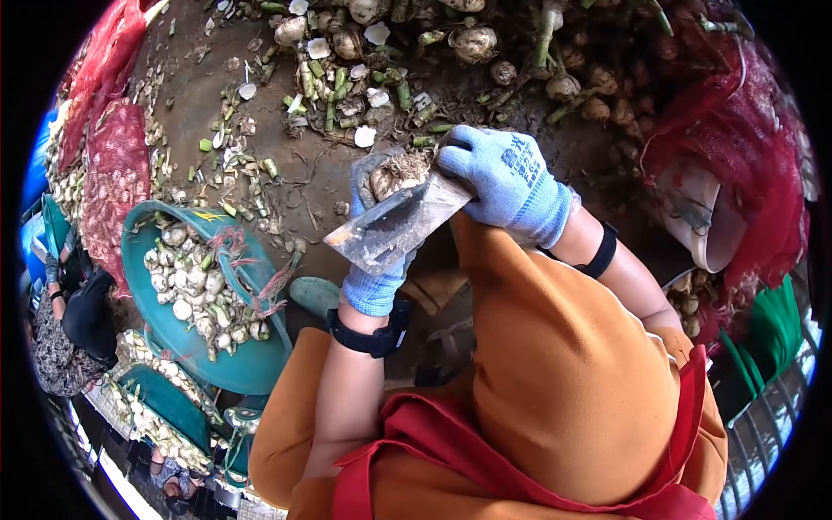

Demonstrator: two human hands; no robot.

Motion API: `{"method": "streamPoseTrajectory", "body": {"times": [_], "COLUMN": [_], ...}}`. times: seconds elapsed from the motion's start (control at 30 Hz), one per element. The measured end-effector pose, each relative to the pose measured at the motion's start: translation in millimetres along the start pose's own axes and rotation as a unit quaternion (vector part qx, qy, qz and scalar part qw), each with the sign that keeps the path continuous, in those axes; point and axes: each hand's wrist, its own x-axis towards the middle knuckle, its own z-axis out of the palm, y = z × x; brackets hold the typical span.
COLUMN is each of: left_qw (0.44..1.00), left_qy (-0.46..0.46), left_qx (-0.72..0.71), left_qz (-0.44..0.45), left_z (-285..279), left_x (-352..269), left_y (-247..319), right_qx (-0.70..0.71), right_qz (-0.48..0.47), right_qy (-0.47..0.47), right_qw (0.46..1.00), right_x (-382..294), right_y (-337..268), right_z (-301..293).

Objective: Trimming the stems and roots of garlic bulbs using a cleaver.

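In my gloved left hand [379, 283] sits a garlic bulb [390, 181], its tuft of dry roots facing up. My right hand [504, 172], in a blue glove bearing printed writing, grips a broad metal blade [406, 224]. The blade slants across in front of the bulb and hides part of my left palm and fingers. Its handle is covered by my right fingers. Whether the edge touches the bulb, I cannot tell. Just beyond my hands, cut green stem pieces [335, 97] and pale trimmed slices [365, 136] lie on the dirty floor.
A green tub [273, 351] of trimmed bulbs [195, 286] stands tilted at my left. Untrimmed bulbs [473, 44] are heaped ahead. Red mesh sacks lie left [117, 188] and right [708, 117], beside a white bucket [705, 227]. Other people [71, 325] are at the far left.
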Motion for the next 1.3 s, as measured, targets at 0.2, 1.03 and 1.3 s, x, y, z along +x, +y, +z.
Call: {"method": "streamPoseTrajectory", "body": {"times": [0.2, 1.03, 1.3], "left_qw": [0.996, 0.864, 0.816], "left_qy": [-0.003, -0.069, -0.017], "left_qx": [0.008, 0.432, 0.513], "left_qz": [-0.087, 0.249, 0.266], "left_z": [20.5, 10.1, -53.0], "left_x": [-12.5, 23.7, 37.5], "left_y": [31.6, 40.4, 150.7], "right_qx": [0.021, 0.032, 0.017], "right_qz": [0.192, 0.248, 0.195], "right_qy": [-0.016, -0.005, 0.135], "right_qw": [0.981, 0.968, 0.971], "right_x": [4.8, -62.3, -59.3], "right_y": [45.0, 61.6, 26.1], "right_z": [35.7, -14.9, -53.9]}}
